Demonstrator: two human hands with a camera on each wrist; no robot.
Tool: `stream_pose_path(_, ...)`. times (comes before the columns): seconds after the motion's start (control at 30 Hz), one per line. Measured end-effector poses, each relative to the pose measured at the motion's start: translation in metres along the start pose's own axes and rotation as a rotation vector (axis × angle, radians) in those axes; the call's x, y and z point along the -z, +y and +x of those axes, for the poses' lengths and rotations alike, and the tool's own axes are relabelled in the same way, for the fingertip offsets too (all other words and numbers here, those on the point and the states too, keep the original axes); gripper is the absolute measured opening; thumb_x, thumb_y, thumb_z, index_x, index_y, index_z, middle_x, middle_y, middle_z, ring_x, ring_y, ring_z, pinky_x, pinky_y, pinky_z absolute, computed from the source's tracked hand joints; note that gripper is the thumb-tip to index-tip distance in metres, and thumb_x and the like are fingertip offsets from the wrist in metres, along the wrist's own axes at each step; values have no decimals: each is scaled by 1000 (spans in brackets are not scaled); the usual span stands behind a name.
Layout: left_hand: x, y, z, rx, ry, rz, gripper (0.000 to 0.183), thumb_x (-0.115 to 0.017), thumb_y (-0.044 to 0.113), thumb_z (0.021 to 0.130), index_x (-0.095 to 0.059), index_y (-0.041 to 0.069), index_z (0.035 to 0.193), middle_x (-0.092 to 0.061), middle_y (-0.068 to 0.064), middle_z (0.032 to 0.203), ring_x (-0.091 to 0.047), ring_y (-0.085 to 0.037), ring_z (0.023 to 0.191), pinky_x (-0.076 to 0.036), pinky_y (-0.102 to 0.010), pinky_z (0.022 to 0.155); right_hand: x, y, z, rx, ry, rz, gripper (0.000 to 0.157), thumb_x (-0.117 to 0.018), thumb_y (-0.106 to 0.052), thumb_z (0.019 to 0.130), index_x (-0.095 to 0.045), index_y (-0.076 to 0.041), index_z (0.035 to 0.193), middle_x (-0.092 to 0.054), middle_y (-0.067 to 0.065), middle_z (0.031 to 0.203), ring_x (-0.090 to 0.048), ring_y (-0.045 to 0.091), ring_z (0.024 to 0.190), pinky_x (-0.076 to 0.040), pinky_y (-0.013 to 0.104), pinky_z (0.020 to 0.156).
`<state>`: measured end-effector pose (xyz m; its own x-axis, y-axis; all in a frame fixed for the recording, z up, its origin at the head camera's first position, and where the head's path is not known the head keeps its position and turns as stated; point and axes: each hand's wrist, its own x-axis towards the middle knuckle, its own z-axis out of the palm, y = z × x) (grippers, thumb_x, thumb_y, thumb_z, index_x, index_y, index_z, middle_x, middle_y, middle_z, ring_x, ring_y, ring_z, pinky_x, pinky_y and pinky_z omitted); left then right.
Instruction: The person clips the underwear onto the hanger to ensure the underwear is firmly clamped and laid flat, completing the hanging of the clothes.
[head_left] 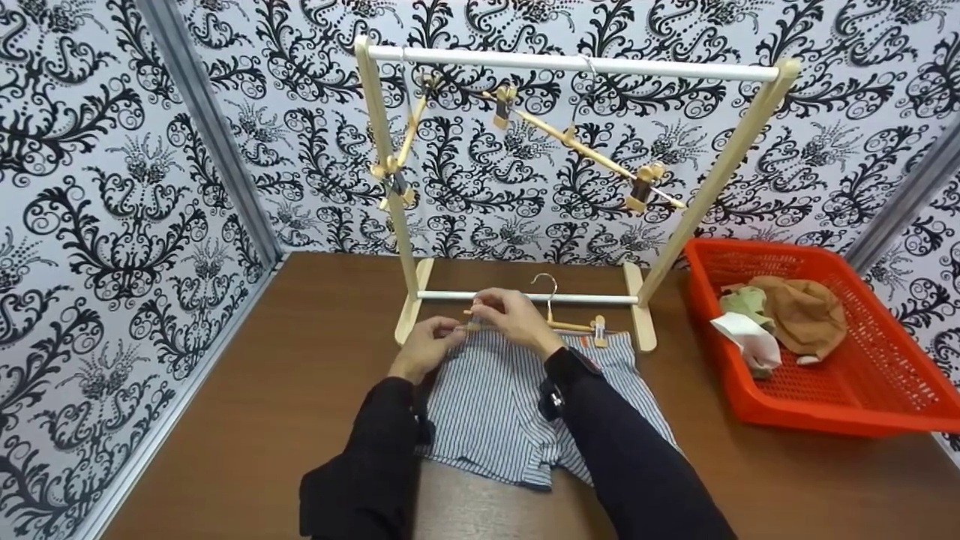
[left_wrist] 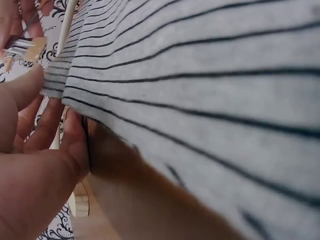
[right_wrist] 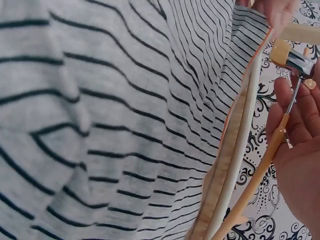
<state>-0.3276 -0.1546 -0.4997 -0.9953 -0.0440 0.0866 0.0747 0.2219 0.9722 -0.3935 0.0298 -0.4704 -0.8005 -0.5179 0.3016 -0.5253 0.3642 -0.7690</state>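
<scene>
Grey-and-black striped shorts (head_left: 487, 405) lie spread on the table, waistband away from me. My left hand (head_left: 427, 349) pinches the left corner of the waistband (left_wrist: 57, 80) between thumb and fingers. Just beyond that corner, my right hand (head_left: 517, 319) grips the left clip (right_wrist: 295, 57) of a wooden hanger (right_wrist: 265, 160). This clip stands off the cloth in the right wrist view. The hanger's other clip (head_left: 600, 331) sits on the waistband at the right, and its metal hook (head_left: 547, 283) points away from me.
A wooden rack (head_left: 409, 247) with white bars stands behind the shorts. Two clip hangers, one on the left (head_left: 411, 131) and one on the right (head_left: 577, 142), hang from its top bar. At the right, a red basket (head_left: 847, 401) holds brown, green and white cloths (head_left: 802, 315).
</scene>
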Motion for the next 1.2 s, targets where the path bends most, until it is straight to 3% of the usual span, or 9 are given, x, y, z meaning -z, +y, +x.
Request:
stream_pose_path(0.23, -5, -5, -1, -30, 49, 127, 17, -71, 6, 94, -72, -5, 107, -71, -11, 95, -62, -19, 86, -49, -31, 77, 6, 1, -1, -17, 8, 69, 27, -71, -19, 96, -71, 1, 114, -74, 10, 104, -69, 25, 95, -55, 38, 90)
stream_pose_path(0.43, -2, -8, -2, -65, 10, 59, 15, -70, 5, 95, -72, -6, 105, -71, -13, 97, -61, -22, 88, -47, -29, 77, 13, 0, -2, 26, 53, 119, 24, -75, -15, 92, -74, 2, 108, -75, 12, 99, -69, 31, 89, -55, 28, 79)
stream_pose_path(0.63, -2, -9, -2, -155, -58, 9, 14, -66, 1, 96, -69, -10, 105, -70, -18, 98, -60, -20, 87, -47, -26, 77, 13, 8, -1, 90, 85, 102, 14, -76, -13, 91, -78, -3, 101, -76, 8, 94, -66, 26, 80, -48, 19, 68)
stream_pose_path(0.83, -2, -7, 0, -115, -82, -20, 15, -64, 3, 98, -68, -9, 106, -67, -12, 95, -56, -17, 82, -45, -28, 74, 8, 9, 0, 138, 95, 161, 14, -76, -3, 89, -75, 5, 100, -74, 19, 94, -66, 42, 81, -48, 19, 67)
stream_pose_path(1.2, 1, -11, 0, -76, -57, -49, 16, -66, 4, 97, -68, -10, 105, -67, -12, 97, -56, -15, 82, -45, -29, 72, 8, 5, 4, 111, 26, 80, 16, -78, -16, 89, -78, -5, 101, -76, 4, 97, -67, 14, 85, -56, 39, 81)
